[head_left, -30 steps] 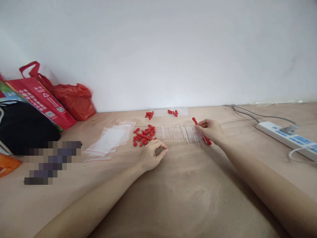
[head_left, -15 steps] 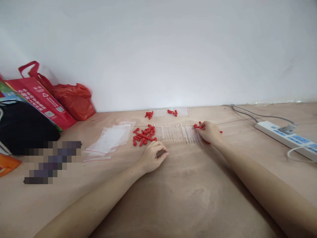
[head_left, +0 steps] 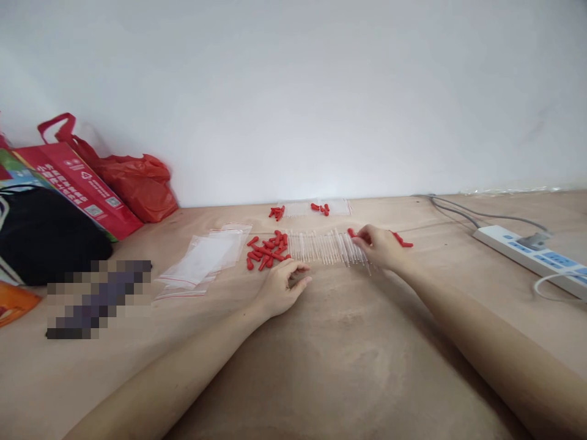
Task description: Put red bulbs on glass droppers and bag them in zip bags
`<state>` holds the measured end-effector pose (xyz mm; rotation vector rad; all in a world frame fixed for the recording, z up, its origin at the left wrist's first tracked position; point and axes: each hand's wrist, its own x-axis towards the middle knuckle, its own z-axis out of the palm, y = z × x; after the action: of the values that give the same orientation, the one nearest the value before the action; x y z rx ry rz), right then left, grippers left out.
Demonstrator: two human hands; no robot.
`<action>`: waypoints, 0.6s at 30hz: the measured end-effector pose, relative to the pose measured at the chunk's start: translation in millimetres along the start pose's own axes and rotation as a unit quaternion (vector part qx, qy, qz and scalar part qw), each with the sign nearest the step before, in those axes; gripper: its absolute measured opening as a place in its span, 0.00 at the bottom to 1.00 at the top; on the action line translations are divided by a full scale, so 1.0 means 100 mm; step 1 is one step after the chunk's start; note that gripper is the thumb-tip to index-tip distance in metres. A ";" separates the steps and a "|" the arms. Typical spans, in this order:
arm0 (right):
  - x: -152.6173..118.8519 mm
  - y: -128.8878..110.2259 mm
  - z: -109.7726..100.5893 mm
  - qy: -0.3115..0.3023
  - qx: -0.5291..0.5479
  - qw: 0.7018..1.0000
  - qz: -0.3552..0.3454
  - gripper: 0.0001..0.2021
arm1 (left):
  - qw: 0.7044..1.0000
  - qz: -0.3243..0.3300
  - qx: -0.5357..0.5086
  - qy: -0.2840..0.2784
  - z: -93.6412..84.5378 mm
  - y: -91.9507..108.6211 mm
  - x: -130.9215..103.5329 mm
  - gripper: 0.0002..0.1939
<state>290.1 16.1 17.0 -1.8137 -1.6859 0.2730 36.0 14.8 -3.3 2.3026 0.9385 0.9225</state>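
Two hands: on table.
Right hand (head_left: 378, 246): pinching one red-capped tube (head_left: 351, 233), seemingly.
Left hand (head_left: 280, 286): loosely curled, empty.
Next: needs red cap (head_left: 266, 249).

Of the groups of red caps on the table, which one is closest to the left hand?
The big loose pile of red caps, just beyond the left hand; the smaller groups lie farther back by the wall.

Left hand (head_left: 280, 287) curled, resting; right hand (head_left: 376, 245) pinching.

Red rubber caps (head_left: 266, 249), clear tubes (head_left: 321, 247), red plastic bag (head_left: 135, 183), white power strip (head_left: 534, 255), tan table (head_left: 348, 354)
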 end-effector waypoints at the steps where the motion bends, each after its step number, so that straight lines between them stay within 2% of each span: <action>1: -0.06 -0.10 0.07 -0.055 0.094 0.993 -0.042 0.08 | 0.999 -0.023 -0.032 0.008 0.01 -0.01 0.01 0.11; 3: -0.21 -0.31 0.22 -0.133 0.258 0.955 -0.066 0.10 | 0.991 -0.068 -0.115 0.015 0.02 -0.01 0.03 0.15; 4: -0.28 -0.39 0.29 -0.155 0.306 0.937 -0.061 0.12 | 0.983 -0.090 -0.160 0.009 0.02 0.00 0.04 0.16; 6: -0.40 -0.52 0.41 -0.184 0.361 0.913 -0.048 0.13 | 0.962 -0.127 -0.240 -0.011 0.01 0.03 0.07 0.15; 8: -0.45 -0.57 0.46 -0.200 0.371 0.906 -0.050 0.14 | 0.945 -0.152 -0.290 -0.016 0.00 0.06 0.09 0.14; 11: -0.40 -0.52 0.41 -0.175 0.329 0.926 -0.060 0.13 | 0.937 -0.162 -0.310 0.011 0.00 0.08 0.09 0.11; 14: -0.30 -0.43 0.32 -0.119 0.270 0.954 -0.055 0.12 | 0.950 -0.158 -0.268 0.017 0.04 0.06 0.08 0.07; 18: -0.22 -0.33 0.23 -0.089 0.155 0.982 -0.060 0.09 | 0.968 -0.140 -0.203 0.043 0.09 -0.01 0.05 0.07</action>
<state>246.9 1.0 12.6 -1.4901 -1.7532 0.6244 45.0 17.8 -8.1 1.7484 0.9751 0.9904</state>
